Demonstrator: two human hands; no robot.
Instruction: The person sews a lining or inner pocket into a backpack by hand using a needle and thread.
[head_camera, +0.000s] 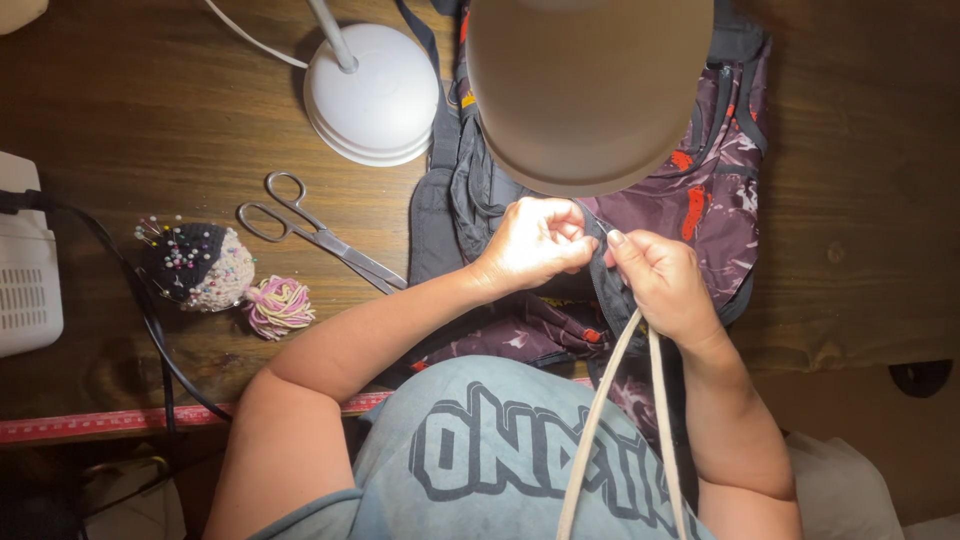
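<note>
A dark maroon patterned backpack (715, 190) with red patches lies on the wooden table under a lamp. My left hand (535, 245) pinches a dark strap of the backpack (610, 290) near its middle. My right hand (660, 280) grips the same strap just to the right, thumb up. The two hands almost touch. A pale beige cord (600, 410) runs from under my right hand down toward my lap in two strands. Whether a needle is held is too small to tell.
A lamp shade (590, 85) hangs over the backpack, its white round base (375, 95) to the left. Metal scissors (315, 232), a pincushion full of pins (195, 265) and a thread bundle (278, 305) lie at left. A red measuring tape (110, 422) lines the table edge. A white device (28, 270) sits far left.
</note>
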